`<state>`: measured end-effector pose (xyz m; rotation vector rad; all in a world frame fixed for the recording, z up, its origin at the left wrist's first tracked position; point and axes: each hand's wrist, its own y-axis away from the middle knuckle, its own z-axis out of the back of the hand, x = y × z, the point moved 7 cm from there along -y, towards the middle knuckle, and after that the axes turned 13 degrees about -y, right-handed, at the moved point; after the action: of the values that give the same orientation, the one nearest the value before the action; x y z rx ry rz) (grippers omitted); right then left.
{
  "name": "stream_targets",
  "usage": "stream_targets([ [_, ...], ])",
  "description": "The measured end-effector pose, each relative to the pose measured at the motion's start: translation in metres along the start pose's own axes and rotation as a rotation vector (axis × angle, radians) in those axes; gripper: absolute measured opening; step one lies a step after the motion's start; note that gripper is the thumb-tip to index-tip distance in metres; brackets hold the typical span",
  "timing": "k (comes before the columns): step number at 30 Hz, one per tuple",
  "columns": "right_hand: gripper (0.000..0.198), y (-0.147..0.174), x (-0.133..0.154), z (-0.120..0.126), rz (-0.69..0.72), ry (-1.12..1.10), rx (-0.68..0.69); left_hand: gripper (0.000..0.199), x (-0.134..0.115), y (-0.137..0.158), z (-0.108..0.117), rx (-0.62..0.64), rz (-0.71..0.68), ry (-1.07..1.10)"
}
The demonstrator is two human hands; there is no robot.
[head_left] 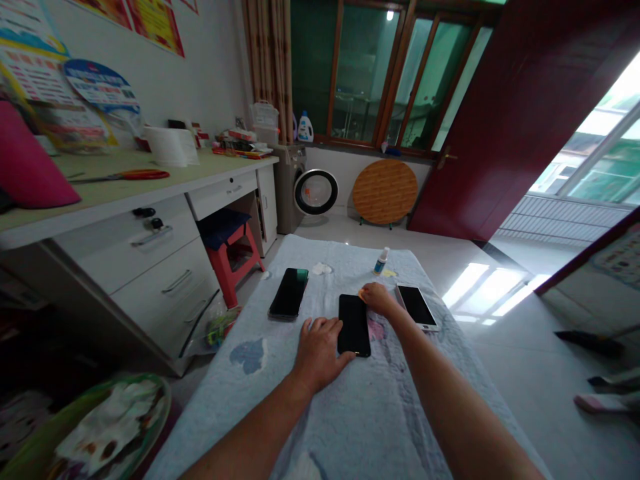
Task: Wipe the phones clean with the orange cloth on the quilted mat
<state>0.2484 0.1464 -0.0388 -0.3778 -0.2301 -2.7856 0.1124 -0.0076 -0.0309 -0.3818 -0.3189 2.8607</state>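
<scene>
A black smartphone point(354, 325) lies flat, its dark screen up, on a light blue blanket point(280, 393). My left hand point(320, 350) holds its lower left part, fingers along the left edge and thumb at the bottom edge. At the upper right corner, my right hand point(379, 298) is closed on a small orange piece point(361, 293), mostly hidden by the fingers; whether it is cloth or sponge I cannot tell. Another black phone point(289, 293) lies to the left. A white-framed phone point(417, 307) lies to the right. A small spray bottle point(381, 261) stands upright beyond my right hand.
On the left runs a desk point(215, 175) with scissors point(135, 175) and a paper roll point(171, 146). A red stool point(233, 257) stands by it. A waste basket point(163, 407) is at lower left. Farther back are an open washing machine point(290, 187) and a round wooden board point(385, 191).
</scene>
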Motion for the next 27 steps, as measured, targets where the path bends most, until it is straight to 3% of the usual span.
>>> stream_targets([
  [6,0.037,0.032,-0.005,-0.006,-0.079,-0.044,-0.046,0.057,0.000,-0.001,0.001,0.004,-0.011,-0.005],
  [19,0.027,0.120,0.017,-0.019,-0.049,-0.165,-0.074,0.062,0.002,-0.001,-0.007,-0.003,-0.017,-0.032],
  [27,0.015,0.140,0.038,0.000,0.065,-0.317,-0.087,0.062,0.002,-0.002,-0.008,-0.003,-0.019,-0.028],
])
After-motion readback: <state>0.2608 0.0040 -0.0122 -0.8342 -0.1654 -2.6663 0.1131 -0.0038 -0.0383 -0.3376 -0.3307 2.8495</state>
